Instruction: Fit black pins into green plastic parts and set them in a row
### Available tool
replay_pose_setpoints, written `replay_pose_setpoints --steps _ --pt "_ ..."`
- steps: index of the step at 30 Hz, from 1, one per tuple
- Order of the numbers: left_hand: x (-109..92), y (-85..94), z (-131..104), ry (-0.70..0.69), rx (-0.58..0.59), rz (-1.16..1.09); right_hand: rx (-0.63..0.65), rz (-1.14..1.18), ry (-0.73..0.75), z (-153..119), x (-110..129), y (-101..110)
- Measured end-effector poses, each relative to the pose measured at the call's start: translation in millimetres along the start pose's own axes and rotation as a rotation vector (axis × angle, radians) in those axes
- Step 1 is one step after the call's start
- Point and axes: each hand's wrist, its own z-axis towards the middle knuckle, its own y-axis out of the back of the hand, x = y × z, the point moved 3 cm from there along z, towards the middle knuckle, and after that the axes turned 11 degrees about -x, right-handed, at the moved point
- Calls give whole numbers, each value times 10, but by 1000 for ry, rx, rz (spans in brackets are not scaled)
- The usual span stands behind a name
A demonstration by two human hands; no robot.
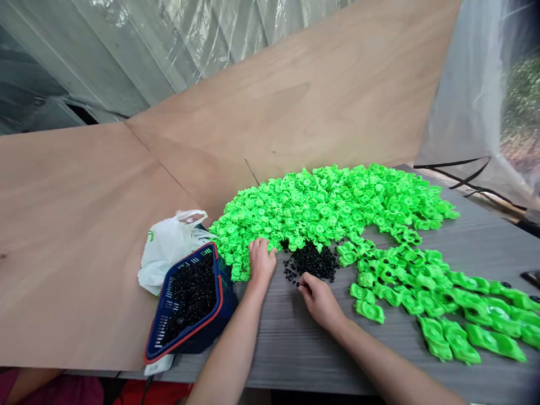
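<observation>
My left hand [261, 261] reaches to the near edge of a big heap of bright green plastic toy car bodies [312, 205]. Its fingers are curled down against the green pieces, and whatever lies under the fingertips is hidden. Just right of it lies a small pile of tiny black plastic parts [315, 262], partly against the heap. At the pile's near edge my right hand [318, 301] pinches one small black part [298, 284] between thumb and forefinger. Further right, green car bodies [422, 284] lie spread in rough rows, some with black parts on them.
A blue basket with a red rim [219, 287], full of black parts, stands tilted at left beside a white plastic bag [169, 250]. Wooden boards [295, 112] rise behind the grey table [291, 349]. Another person's sleeve [63, 388] shows at lower left.
</observation>
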Motion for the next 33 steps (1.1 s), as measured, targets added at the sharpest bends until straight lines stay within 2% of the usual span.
replay_pose_setpoints --steps 3,5,7,10,12,15,19,23,25,28,31,33 --pt "10 59 -159 247 -67 -258 -27 36 -29 3 -18 -10" --pt "-20 66 -342 466 -48 -516 -31 60 -54 2 -24 -21" --pt "-103 50 -566 661 60 -790 -43 84 -73 6 -28 -26" --pt "-261 62 -875 773 220 -1012 -79 107 -73 22 -47 -17" --pt "-331 85 -1025 795 260 -1064 -115 125 -86 35 -81 1" --pt "-388 121 -1159 814 225 -1099 -163 159 -145 45 -147 35" --pt "-475 128 -1258 789 265 -1085 -170 248 -222 56 -182 82" --pt "-525 96 -1315 765 286 -1017 -155 292 -234 101 -132 153" --pt "-530 77 -1331 765 307 -992 -126 228 -189 123 -65 192" --pt "-541 86 -1335 736 342 -995 -64 55 -35 135 95 234" --pt "-554 134 -1316 686 345 -1025 21 -100 123 115 250 224" --pt "-557 159 -1305 660 354 -1031 52 -168 170 103 300 204"
